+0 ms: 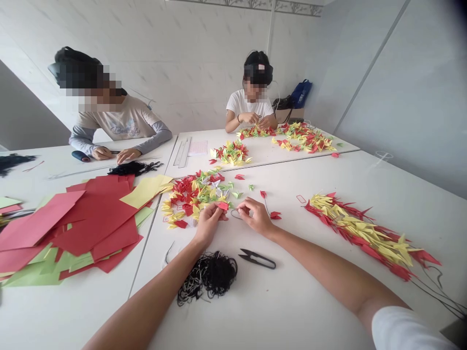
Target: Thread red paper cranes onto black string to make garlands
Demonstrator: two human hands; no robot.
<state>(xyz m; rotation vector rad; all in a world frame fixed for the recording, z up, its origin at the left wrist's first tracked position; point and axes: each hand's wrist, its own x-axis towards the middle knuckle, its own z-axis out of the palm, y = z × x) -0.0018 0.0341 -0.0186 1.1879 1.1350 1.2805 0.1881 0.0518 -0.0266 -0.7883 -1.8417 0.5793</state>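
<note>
Between the fingers of my left hand [209, 219] is a small red folded-paper piece [223, 206]. My right hand [255, 216] is pinched on a dark thread [236, 214], which loops toward the left hand; whether a needle is on it I cannot tell. Behind my left hand lies a pile of red, yellow, green and white folded-paper pieces [199, 187]. Just beyond my right hand, a red folded piece [276, 215] is joined by thread to another one [263, 194]. Black thread snips [257, 258] and a tangled bundle of black cord [218, 273] rest nearer to me.
Red, yellow and green paper sheets [98, 209] spread over the left side. A bundle of strung red and yellow pieces [359, 231] lies at right. Across the table sit two people, one handling pieces by a colourful heap [306, 136], the other near black cord [134, 168].
</note>
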